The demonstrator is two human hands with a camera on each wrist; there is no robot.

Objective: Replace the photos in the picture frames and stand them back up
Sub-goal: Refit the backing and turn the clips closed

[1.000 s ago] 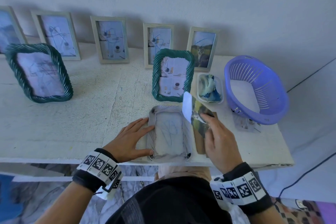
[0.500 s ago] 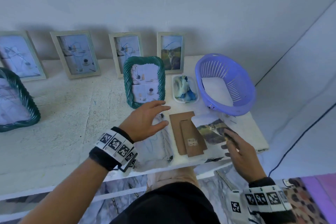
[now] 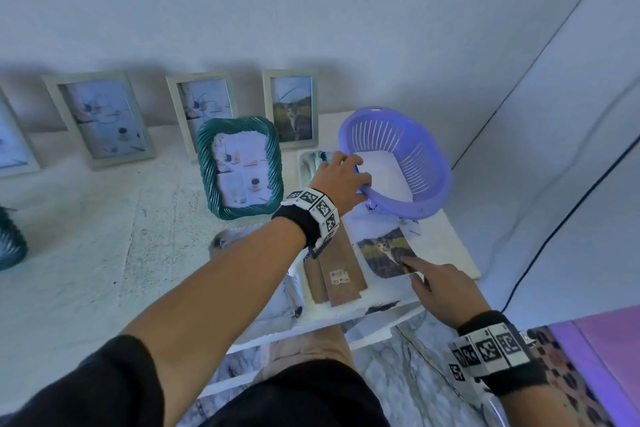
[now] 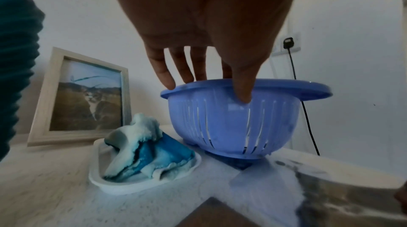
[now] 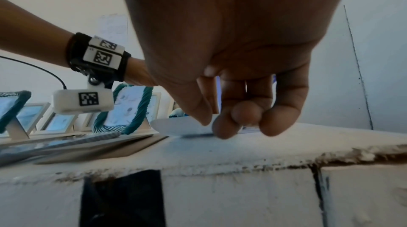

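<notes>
My left hand (image 3: 341, 180) (image 4: 204, 81) grips the near rim of the purple basket (image 3: 415, 163) (image 4: 231, 122), fingers inside and thumb on the slotted wall. A white sheet (image 3: 384, 173) lies in the basket. The cat photo (image 3: 379, 250) (image 5: 176, 126) lies flat on the white table, right of the brown backing board (image 3: 341, 274) (image 5: 123, 147). My right hand (image 3: 415, 274) (image 5: 211, 122) pinches the photo's near right corner, the other fingers curled. My left forearm hides most of a frame lying flat (image 3: 225, 239).
A teal rope frame (image 3: 240, 168) stands behind the backing board. Pale wooden frames lean on the wall, one with a cat photo (image 3: 292, 107) (image 4: 86, 98). A white tray with blue cloth (image 4: 145, 157) sits left of the basket. The table's front edge (image 5: 242, 159) is close.
My left hand left the frame lying flat and reached right to the basket rim. My right hand carried the cat photo down onto the table, right of the backing board.
</notes>
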